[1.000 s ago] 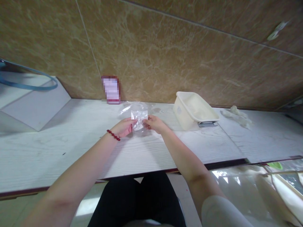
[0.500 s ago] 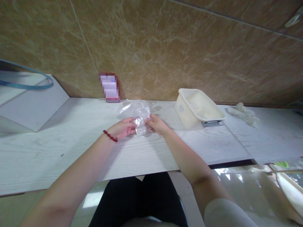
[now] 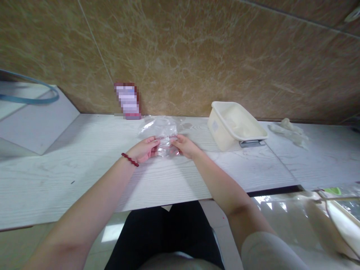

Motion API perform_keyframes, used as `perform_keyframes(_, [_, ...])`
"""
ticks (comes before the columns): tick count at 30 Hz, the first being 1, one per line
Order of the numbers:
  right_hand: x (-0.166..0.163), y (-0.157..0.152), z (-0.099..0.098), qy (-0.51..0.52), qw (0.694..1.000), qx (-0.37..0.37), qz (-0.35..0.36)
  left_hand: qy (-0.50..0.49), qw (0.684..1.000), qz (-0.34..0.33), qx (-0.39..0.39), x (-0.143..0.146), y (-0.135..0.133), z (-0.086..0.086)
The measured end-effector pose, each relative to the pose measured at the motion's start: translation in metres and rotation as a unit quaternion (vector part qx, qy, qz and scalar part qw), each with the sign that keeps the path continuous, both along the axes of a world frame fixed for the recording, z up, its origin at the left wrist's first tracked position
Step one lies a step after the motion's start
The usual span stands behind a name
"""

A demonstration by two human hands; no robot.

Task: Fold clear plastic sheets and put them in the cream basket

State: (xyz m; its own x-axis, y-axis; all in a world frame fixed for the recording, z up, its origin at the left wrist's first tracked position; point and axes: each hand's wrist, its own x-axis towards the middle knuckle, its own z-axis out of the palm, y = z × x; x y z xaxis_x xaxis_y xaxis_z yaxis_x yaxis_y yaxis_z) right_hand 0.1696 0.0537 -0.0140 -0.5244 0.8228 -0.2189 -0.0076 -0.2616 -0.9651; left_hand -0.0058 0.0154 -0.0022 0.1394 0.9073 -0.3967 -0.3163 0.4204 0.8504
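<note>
A small clear plastic bag (image 3: 166, 146) sits between my two hands, just above the white wood-grain tabletop (image 3: 84, 165). My left hand (image 3: 144, 149), with a red bead bracelet at its wrist, pinches the bag's left edge. Its right edge is pinched by the fingers of my right hand (image 3: 186, 146). Something small and pale shows inside the bag; I cannot make out what it is. More clear plastic film (image 3: 157, 125) lies on the table just behind the bag.
A cream plastic tub (image 3: 234, 125) stands on a small scale at the right. A crumpled pale glove (image 3: 289, 132) lies further right. A blurred red-edged card (image 3: 127, 100) leans on the brown marble wall. Clear bags lie below the table's right edge.
The bag has dropped lower and been folded or flattened between my fingers. Both hands stay at the same spot.
</note>
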Motion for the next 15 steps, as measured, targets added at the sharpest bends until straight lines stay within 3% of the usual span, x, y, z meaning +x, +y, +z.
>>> perform_keyframes(7, [-0.002, 0.003, -0.005, 0.024, 0.999, -0.024, -0.028, -0.023, 0.998, 0.047, 0.029, 0.008, -0.001, 0.001])
perform_keyframes(11, [-0.003, 0.003, -0.003, 0.030, 0.998, -0.037, -0.050, -0.045, 0.998, 0.019, 0.034, 0.012, -0.003, 0.003])
perform_keyframes(15, [-0.003, 0.001, 0.000, 0.038, 0.996, -0.053, -0.053, -0.006, 0.998, 0.058, 0.023, 0.012, -0.002, -0.002])
